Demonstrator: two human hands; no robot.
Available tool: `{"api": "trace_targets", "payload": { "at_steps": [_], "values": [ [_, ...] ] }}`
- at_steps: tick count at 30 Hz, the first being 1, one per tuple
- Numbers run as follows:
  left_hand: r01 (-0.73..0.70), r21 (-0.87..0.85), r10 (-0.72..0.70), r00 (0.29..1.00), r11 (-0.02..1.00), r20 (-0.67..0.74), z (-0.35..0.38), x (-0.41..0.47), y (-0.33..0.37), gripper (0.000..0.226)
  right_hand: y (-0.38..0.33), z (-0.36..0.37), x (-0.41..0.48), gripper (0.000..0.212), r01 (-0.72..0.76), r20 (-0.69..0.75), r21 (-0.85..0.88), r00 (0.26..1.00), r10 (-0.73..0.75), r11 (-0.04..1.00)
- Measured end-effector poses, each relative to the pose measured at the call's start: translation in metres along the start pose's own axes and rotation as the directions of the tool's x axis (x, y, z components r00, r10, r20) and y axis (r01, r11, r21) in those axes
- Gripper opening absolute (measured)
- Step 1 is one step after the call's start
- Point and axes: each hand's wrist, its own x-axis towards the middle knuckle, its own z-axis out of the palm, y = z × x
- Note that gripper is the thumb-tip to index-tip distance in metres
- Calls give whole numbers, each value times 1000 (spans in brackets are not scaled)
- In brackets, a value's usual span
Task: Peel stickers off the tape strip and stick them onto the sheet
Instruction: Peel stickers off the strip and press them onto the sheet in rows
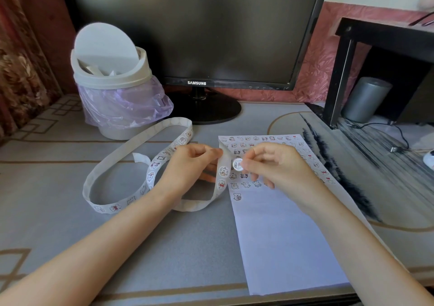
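Observation:
A long white tape strip (110, 165) with small cartoon stickers loops across the desk left of centre. My left hand (187, 165) pinches the strip near its upper end, holding it just above the sheet's left edge. My right hand (270, 165) pinches one round sticker (237, 164) right beside the strip. Under both hands lies the white sheet (281, 235). Rows of stickers cover its top part and its lower part is blank.
A small white swing-lid bin (110, 75) with a purple bag stands at the back left. A black monitor (195, 28) stands behind the sheet. At the right are a black stand (340, 71), a grey cylinder (366, 99) and a cable (397, 136).

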Motion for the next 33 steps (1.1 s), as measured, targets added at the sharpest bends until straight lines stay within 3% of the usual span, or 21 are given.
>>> {"api": "trace_targets", "payload": {
  "at_steps": [4,7,33],
  "values": [
    [13,20,-14,999,1000,36,3,0,-3,17,10,-9,-7,3,-183,47,-78,981,187,980],
    [13,43,-16,998,999,64,3,0,-4,18,12,-11,-10,5,-243,51,-65,968,247,968],
    [-12,119,3,997,993,76,2,2,-7,21,27,-3,-7,3,-203,-17,-165,979,203,965]
  ]
}}
